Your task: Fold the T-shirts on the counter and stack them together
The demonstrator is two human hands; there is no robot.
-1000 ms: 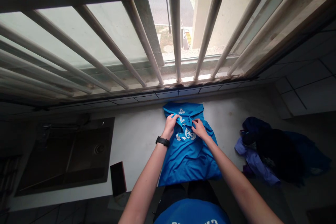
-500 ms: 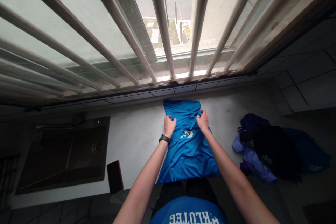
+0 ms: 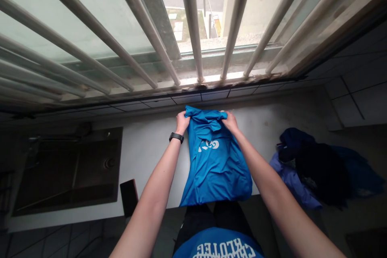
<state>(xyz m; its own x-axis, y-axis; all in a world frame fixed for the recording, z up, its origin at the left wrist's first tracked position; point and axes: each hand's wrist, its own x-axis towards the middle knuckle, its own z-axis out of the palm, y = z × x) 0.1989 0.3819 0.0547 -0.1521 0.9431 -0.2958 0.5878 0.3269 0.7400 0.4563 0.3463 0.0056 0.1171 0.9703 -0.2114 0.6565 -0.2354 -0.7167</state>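
A bright blue shirt (image 3: 216,165) with white print lies folded lengthwise on the pale countertop (image 3: 151,157) under the barred window. My left hand (image 3: 182,122), with a black watch at the wrist, is closed on the shirt's far left corner. My right hand (image 3: 230,121) is closed on the far right corner. Both hands sit at the shirt's top edge, close to the tiled back wall. The shirt's near end hangs slightly over the counter's front edge.
A dark sink (image 3: 65,169) is set into the counter at the left. A dark phone (image 3: 128,197) lies at the front edge. A heap of dark and purple clothes (image 3: 317,173) sits at the right. Window bars (image 3: 193,28) slant overhead.
My hands moved from the shirt's printed middle out to its far corners and away from me toward the wall. The top part was turned over, so the brand logo no longer shows.
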